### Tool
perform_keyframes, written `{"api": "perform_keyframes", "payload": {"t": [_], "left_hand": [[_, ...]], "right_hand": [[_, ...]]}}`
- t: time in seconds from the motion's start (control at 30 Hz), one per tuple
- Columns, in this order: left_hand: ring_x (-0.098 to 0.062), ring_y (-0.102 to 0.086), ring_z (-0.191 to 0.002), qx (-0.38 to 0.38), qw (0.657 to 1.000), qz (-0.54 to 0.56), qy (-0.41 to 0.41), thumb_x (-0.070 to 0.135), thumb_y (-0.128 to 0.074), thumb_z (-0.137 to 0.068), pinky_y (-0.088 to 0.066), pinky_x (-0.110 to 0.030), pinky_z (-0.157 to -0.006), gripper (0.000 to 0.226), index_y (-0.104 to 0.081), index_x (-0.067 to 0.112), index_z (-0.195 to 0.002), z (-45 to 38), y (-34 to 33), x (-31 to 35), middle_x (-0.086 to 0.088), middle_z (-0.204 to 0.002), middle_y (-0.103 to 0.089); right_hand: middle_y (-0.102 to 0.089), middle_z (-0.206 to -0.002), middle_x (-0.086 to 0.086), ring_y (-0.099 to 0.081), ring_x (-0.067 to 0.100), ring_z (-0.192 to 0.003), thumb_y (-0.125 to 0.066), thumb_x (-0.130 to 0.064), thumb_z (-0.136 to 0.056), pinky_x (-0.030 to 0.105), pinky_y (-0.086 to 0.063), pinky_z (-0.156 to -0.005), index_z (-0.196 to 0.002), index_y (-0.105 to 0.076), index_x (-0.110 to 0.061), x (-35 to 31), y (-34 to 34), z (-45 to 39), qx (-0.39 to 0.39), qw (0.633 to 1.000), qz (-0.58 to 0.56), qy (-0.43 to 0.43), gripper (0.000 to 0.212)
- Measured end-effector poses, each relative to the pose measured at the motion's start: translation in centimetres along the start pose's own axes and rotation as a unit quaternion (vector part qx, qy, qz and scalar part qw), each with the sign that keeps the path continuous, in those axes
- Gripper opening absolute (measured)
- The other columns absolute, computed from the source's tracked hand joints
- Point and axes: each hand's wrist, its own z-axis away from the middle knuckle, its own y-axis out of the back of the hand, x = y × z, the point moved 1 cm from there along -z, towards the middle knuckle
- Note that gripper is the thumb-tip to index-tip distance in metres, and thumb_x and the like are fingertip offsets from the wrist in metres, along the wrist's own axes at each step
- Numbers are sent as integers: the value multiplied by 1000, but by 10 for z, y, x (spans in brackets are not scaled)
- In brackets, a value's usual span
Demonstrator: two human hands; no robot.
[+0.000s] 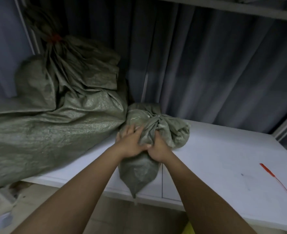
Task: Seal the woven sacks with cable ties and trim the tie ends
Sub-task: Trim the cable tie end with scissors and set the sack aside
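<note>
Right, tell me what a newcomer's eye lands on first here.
First, the two bare hands at centre: the left hand lies flat on a small green woven sack on the white table, while the right hand grips its bunched fabric. Next, the big green sack slumped at left, with a red tie around its neck. A red cable tie lies on the table at right.
</note>
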Motion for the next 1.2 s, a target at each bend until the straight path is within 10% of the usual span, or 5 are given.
{"api": "perform_keyframes", "payload": {"t": [0.17, 0.43, 0.8, 1.2], "left_hand": [[-24, 11, -145, -81, 992, -95, 2, 53, -63, -80, -2, -47, -116, 97, 3, 34, -149, 3, -22, -20, 2, -157, 18], [-34, -2, -144, -22, 985, -153, 82, 23, -50, -88, -18, -47, -116, 73, -10, 24, -149, 12, -20, 4, -10, -158, 6], [-33, -26, -137, 88, 986, -141, 15, 23, -42, -92, -17, -46, -115, 50, -33, 19, -142, 66, -36, 98, -11, -148, -30], [-31, -41, -124, 10, 996, -68, -62, 14, -43, -92, -40, -41, -95, 48, -37, 19, -140, 173, -121, 163, -8, -141, -37]], "right_hand": [[-34, -149, 2, -34, 19, -137, -56, -11, -89, 13, -23, -105, -151, -15, -19, 18, 9, 3, -35, 999, -14, 25, 75], [-66, -113, 6, -60, 26, -105, -52, -21, -90, 33, -50, -85, -121, -59, -19, 3, 42, 41, 4, 994, 84, 65, 31], [-52, -134, 4, -53, 21, -116, -50, -24, -95, 32, -44, -92, -136, -46, -22, 38, 110, 139, 1, 988, 154, 4, 42], [-50, -135, 9, -56, 23, -111, -62, -18, -89, 23, -39, -90, -136, -46, -15, 115, 114, 314, 46, 991, 44, -117, 50]]}}
